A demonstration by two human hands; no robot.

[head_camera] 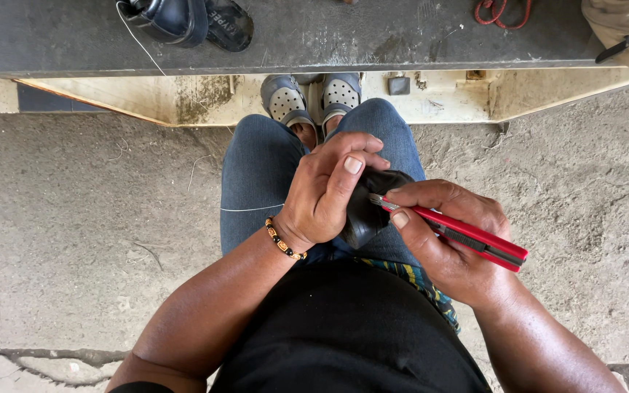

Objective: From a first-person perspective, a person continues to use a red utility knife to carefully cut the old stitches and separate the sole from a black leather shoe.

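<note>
Left hand (pixel 327 191) is wrapped around a small black rubbery piece (pixel 368 211) held over the lap, right hand (pixel 451 244) grips a red utility knife (pixel 454 230) with the blade end right against it. Grey perforated clogs (pixel 313 100) sit on the concrete floor (pixel 81 218) (dark shoe (pixel 169 18) up on the slab (pixel 329 36)).

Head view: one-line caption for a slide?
Seated person's left hand grips a black rubber piece over the knees while the right hand holds a red utility knife against it.

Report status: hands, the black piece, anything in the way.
Left hand in a closed grip on the black piece over the lap. Right hand holds the red knife, tip at the piece. Nothing between them.
</note>
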